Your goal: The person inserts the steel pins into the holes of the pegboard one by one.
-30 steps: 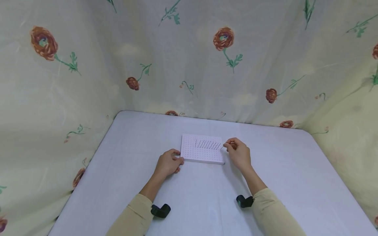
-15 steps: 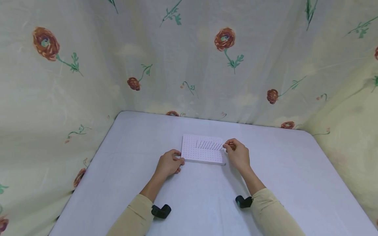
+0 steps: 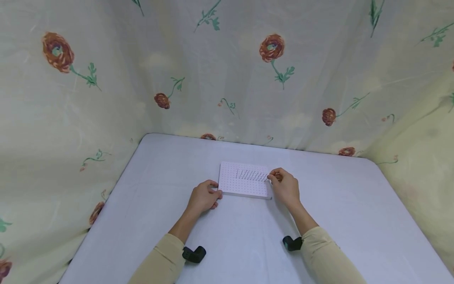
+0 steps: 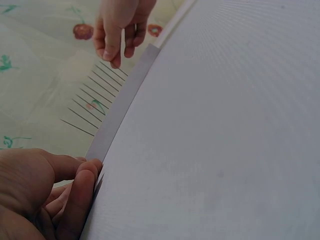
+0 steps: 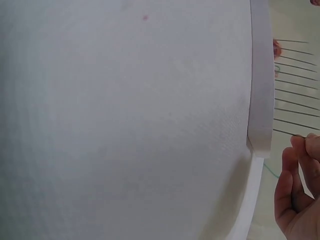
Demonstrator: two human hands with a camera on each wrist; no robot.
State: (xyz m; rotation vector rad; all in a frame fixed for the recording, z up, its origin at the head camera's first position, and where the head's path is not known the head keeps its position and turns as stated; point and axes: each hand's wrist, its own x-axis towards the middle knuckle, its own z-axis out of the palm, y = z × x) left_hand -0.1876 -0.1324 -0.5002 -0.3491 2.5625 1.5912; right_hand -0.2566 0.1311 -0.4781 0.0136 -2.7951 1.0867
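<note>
A white board with a grid of small holes (image 3: pixel 227 186) lies on the table. Standing in it is a row of thin dark metal rods (image 3: pixel 248 174), seen side-on in both wrist views. The left hand (image 3: pixel 203 197) holds the board's near left corner between thumb and fingers; some of its fingers are curled underneath in the left wrist view. At the row's right end, the right hand (image 3: pixel 286 187) pinches the upper end of the last rod (image 5: pixel 284 132) between thumb and index finger. That rod's lower end meets the board; how deep it sits cannot be seen.
A white cloth covers the table (image 3: pixel 170 161), whose far edge meets a flowered curtain (image 3: pixel 227 79). Black wrist devices (image 3: pixel 194 254) sit at both sleeve cuffs, close above the tabletop.
The right hand has moved slightly left and brought the pinched rod from beside the row into line with it at the board. The left hand has kept its hold.
</note>
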